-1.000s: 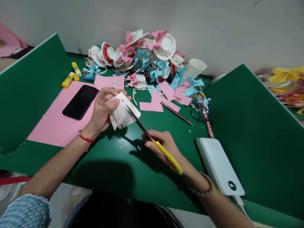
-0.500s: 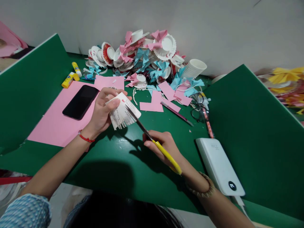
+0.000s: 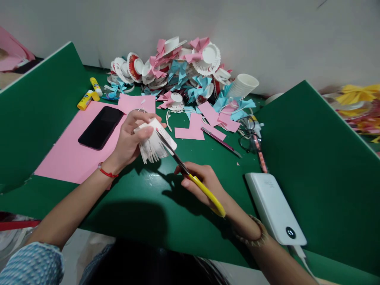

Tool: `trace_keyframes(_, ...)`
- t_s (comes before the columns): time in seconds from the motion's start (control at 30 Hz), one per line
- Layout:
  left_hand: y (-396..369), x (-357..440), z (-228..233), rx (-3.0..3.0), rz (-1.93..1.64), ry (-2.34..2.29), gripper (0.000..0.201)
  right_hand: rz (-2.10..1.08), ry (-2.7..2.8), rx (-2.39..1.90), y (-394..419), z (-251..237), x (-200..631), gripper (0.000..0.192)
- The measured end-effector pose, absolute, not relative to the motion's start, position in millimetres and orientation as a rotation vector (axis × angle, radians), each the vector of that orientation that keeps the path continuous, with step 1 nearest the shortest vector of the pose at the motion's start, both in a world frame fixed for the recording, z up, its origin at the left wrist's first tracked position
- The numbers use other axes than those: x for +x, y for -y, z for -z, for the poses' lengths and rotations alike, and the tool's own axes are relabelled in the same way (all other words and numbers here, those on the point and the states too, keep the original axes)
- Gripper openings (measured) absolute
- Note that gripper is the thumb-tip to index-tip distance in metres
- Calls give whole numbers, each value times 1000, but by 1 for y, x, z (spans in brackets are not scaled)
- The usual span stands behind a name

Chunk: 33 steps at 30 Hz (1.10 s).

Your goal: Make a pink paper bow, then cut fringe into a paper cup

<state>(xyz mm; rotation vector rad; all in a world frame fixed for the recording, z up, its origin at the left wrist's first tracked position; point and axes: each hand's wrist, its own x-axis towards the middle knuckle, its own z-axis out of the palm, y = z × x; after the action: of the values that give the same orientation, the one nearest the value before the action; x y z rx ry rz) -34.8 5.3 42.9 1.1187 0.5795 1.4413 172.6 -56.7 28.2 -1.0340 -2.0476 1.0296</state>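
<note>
My left hand [image 3: 129, 138] still pinches the fringed paper cup [image 3: 154, 140], tilted slightly since before; my right hand [image 3: 204, 184], gripping the yellow scissors [image 3: 190, 174], has edged the blades deeper.

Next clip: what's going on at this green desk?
A person is snipping a paper cup into a fringe. The left hand holds the cup off the green table, while the right hand works yellow-handled scissors, blades set into the cup's wall. Several strips are already cut. A phone lies on a pink sheet; a pile of finished paper flowers sits behind.
</note>
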Motion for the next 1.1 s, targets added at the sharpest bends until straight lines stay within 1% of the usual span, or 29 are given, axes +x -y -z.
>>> trace_keyframes(0.23, -1, -30, -39, 1061, -1377, -552, 27, -1056, 2036, -1041, 57, -26, 173, 53)
trace_keyframes(0.53, -1, -30, -40, 1060, -1388, -524, 24, -997, 2044, -1089, 58, -27, 171, 55)
trace_keyframes(0.7, -1, -30, -41, 1062, -1385, -535, 26, -990, 2042, -1098, 58, -28, 171, 56)
trace_keyframes(1.1, -1, -30, -41, 1081, -1384, -533, 26, -971, 2024, -1075, 58, -26, 170, 51)
